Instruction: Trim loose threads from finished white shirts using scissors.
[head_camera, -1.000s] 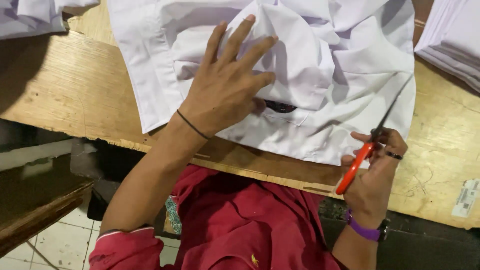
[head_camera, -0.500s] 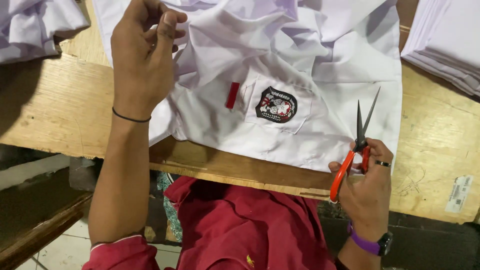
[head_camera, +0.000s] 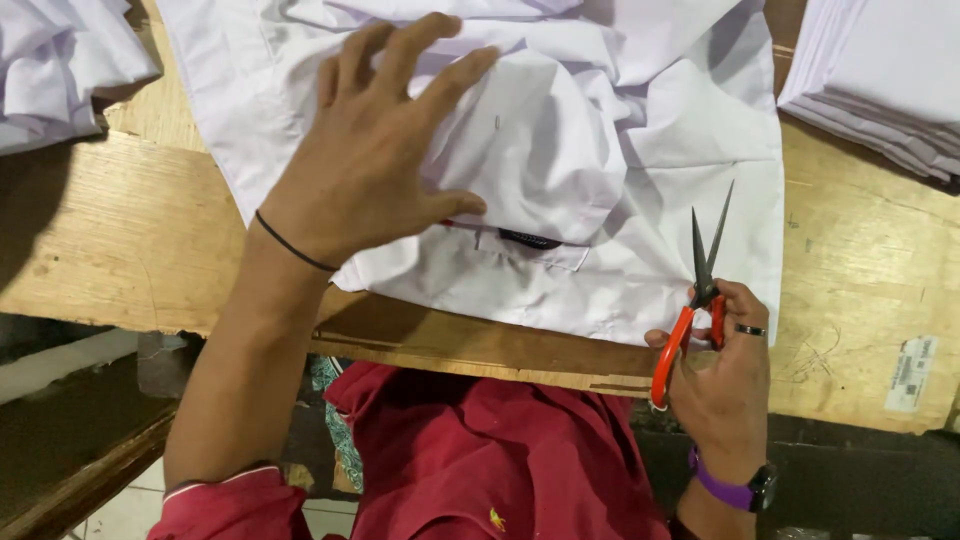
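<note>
White shirt (head_camera: 600, 150) lies crumpled on the wooden surface (head_camera: 120, 240), running away from the body. Left hand (head_camera: 370, 160) is laid flat on it, fingers (head_camera: 440, 80) spread, thumb just above a dark patch (head_camera: 530, 239) half hidden under a fold. Scissors (head_camera: 695, 290) are gripped in the right hand (head_camera: 720, 370), fingers closed through the orange handles, blades slightly parted, long axis near upright, tips pointing away over the shirt hem. The patch lies left of the blades; left hand is nearer.

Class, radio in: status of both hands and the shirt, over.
Left hand flat on white shirt, open. Right hand gripping orange-handled scissors, blades up. Nothing blocking on wooden table.
</note>
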